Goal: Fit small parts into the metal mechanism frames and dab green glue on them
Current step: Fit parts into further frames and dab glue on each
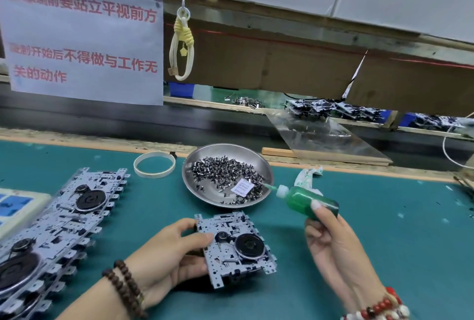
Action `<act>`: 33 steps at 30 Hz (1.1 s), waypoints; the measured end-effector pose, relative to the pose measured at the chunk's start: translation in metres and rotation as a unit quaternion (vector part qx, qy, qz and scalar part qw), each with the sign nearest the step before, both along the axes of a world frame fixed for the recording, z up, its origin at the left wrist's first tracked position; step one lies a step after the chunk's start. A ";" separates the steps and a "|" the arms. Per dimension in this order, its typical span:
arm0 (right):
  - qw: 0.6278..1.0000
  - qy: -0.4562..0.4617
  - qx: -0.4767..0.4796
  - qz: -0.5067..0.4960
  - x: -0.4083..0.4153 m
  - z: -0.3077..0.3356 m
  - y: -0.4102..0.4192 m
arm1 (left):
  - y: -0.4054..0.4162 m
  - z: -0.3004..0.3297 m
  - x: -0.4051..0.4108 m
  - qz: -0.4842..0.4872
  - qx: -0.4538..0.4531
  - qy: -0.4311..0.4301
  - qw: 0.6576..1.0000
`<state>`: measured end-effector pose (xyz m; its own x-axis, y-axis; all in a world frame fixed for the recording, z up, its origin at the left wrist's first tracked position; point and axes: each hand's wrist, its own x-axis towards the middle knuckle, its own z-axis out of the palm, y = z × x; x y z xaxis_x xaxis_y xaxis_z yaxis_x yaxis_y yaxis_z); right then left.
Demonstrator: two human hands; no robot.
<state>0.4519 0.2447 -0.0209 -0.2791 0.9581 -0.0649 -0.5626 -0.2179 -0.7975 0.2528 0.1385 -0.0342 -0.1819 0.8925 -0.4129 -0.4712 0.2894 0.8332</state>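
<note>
Green glue fills the small translucent squeeze bottle point(309, 201) that the right hand point(331, 240) grips, fingers curled round its body and thumb pressed on its upper side; its white nozzle with a thin green tip points away from the hand toward the left, ending over the near rim of the round stainless steel dish point(195, 186). That dish sits on the teal-matted counter point(384, 230) beyond both hands and holds a heap of small dark metal parts point(225, 168) plus a little white printed packet point(242, 187). A crumpled white tissue stained green point(306, 176) lies just behind the bottle.

The left hand point(169, 255) holds a single silver perforated metal mechanism frame point(230, 245) by its left edge, thumb on top and fingers underneath, lifting it slightly tilted above the counter between the two hands. A large black flywheel and a smaller black pulley sit on the frame's upper face. A dark wooden bead bracelet point(123, 286) circles the left wrist, and a red and white bead bracelet point(379, 309) circles the right.

To the left of the left hand lies a long overlapping row of similar silver mechanism frames point(64, 222). Beyond that hand, a cream-coloured tape ring point(154, 165) lies flat on the counter, just left of the dish
</note>
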 end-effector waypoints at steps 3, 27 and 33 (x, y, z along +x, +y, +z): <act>0.998 0.061 -0.027 0.009 0.003 -0.002 0.001 | 0.001 -0.004 -0.004 -0.025 -0.005 -0.031 0.999; 0.925 -0.262 0.224 -0.160 0.007 -0.012 -0.014 | -0.005 -0.012 0.001 -0.126 -0.023 -0.118 0.985; 0.903 -0.295 0.258 -0.175 0.004 -0.010 -0.019 | -0.004 -0.012 0.004 -0.112 -0.033 -0.099 0.988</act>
